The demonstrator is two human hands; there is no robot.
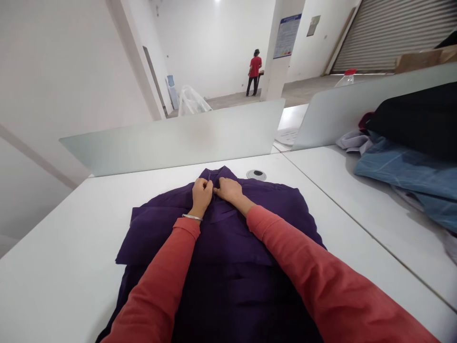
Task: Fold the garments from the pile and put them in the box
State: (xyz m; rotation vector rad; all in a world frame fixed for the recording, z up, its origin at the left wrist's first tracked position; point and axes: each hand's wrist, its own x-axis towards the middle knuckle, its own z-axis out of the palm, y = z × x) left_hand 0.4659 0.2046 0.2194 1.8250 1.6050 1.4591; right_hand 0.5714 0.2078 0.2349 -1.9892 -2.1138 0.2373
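Note:
A dark purple collared shirt [228, 243] is spread on the white table [64, 238], its collar [224, 172] at the far end and its lower part running toward me. My left hand [202, 194], with a silver bangle at the wrist, is closed on the cloth just below the collar. Close beside it on the right, my right hand [228, 189] pinches the front edge of the shirt at the neck. Fingertips of both hands nearly meet there. Whatever small detail lies between them, such as a button, is hidden.
Frosted dividers [185, 143] stand along the table's far edge. A round cable grommet [256, 175] sits right of the collar. Folded blue cloth [403, 166] and black cloth [421, 119] are piled at right. A person in a red top [254, 66] stands far back.

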